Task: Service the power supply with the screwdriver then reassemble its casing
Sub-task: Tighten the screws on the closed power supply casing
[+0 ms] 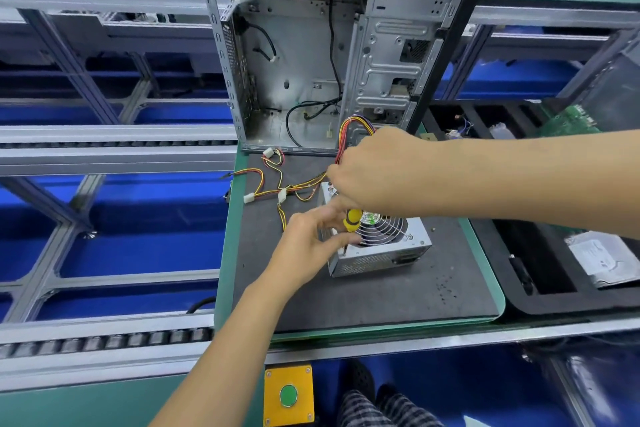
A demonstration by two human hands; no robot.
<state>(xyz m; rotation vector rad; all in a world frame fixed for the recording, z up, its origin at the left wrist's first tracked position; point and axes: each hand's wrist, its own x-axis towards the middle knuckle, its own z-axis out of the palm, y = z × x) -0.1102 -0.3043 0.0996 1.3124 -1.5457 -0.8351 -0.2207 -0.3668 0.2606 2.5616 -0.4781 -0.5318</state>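
Worktop (485, 253), centre frame: green-edged, topped by dark mat (346, 302). On the mat: power supply (381, 253) at centre, open computer case (311, 55) upright behind, loose coloured wiring (277, 184) left of centre.

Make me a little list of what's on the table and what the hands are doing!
Main thing: grey metal power supply box with round wire fan grille, on dark mat
Tool: yellow-handled screwdriver, held over the box
Left hand: at the screwdriver handle and the box's near-left edge
Right hand: over the box's far corner
Wires: coloured cable bundle trailing left
Behind: open, empty silver computer case, upright
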